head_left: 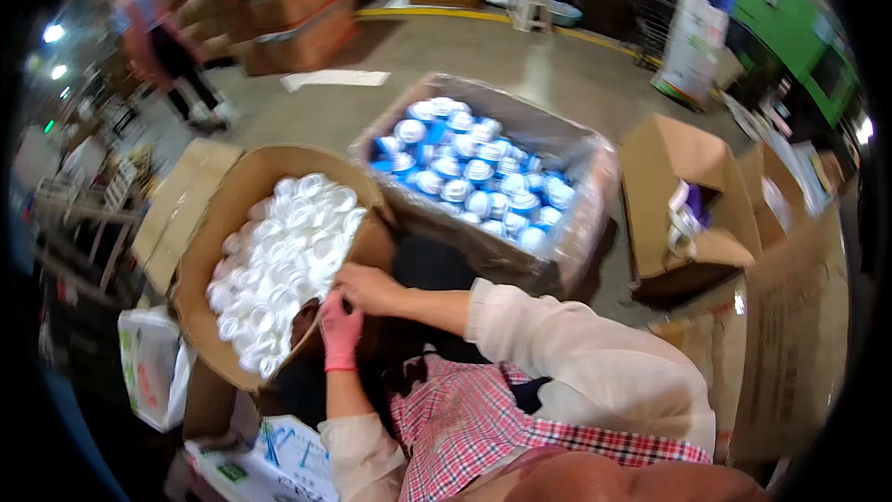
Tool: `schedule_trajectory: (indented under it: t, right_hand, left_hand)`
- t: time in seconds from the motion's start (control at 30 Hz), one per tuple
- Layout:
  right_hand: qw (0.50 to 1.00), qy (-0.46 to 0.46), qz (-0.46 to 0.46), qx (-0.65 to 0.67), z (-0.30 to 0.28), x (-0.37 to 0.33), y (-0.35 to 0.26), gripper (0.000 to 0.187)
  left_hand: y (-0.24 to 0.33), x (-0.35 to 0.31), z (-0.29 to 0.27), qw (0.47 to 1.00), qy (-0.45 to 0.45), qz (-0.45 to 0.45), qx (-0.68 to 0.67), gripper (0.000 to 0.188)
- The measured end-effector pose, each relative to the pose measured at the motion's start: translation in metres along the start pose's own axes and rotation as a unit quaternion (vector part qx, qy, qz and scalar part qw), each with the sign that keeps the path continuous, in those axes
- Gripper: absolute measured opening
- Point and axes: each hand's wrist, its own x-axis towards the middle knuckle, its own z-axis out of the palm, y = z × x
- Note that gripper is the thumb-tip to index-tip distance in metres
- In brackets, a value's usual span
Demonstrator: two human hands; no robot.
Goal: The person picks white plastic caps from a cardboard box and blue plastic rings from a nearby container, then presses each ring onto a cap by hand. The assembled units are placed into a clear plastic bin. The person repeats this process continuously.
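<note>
In front of me to the left, an open cardboard box holds a heap of white round plastic caps. My left hand, in a pink glove, is at the box's near right edge with its fingers closed. Right beside it is my bare right hand, fingers curled in toward the glove. Whatever lies between the two hands is too small or hidden to make out. A plastic-lined box beyond them is filled with blue and white rounded plastic pieces.
Open cartons stand at the right, one with white and purple items inside. Stacked brown boxes and a walking person are at the far left. Farther back are a white stool, a white sack and a green machine.
</note>
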Motion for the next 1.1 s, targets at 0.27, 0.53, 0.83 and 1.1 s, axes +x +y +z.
schedule_trajectory:
  t: [0.27, 0.53, 0.83, 1.1]
  right_hand:
    - [0.997, 0.066, 0.025, 0.025, -0.002, -0.013, -0.006, 0.015]
    - [0.996, 0.088, -0.007, -0.032, 0.010, -0.009, -0.010, 0.021]
    - [0.992, 0.097, -0.014, -0.080, 0.024, -0.005, -0.023, 0.025]
    - [0.992, 0.110, -0.018, -0.063, 0.024, -0.005, -0.013, 0.025]
  left_hand:
    - [-0.026, 0.001, 0.018, 1.000, -0.026, 0.013, -0.011, 0.036]
    - [-0.021, 0.000, 0.011, 1.000, -0.016, 0.019, -0.006, 0.028]
    - [-0.033, 0.000, 0.009, 0.998, -0.048, -0.009, -0.031, 0.012]
    - [-0.051, 0.003, 0.019, 0.998, -0.032, -0.013, -0.050, 0.012]
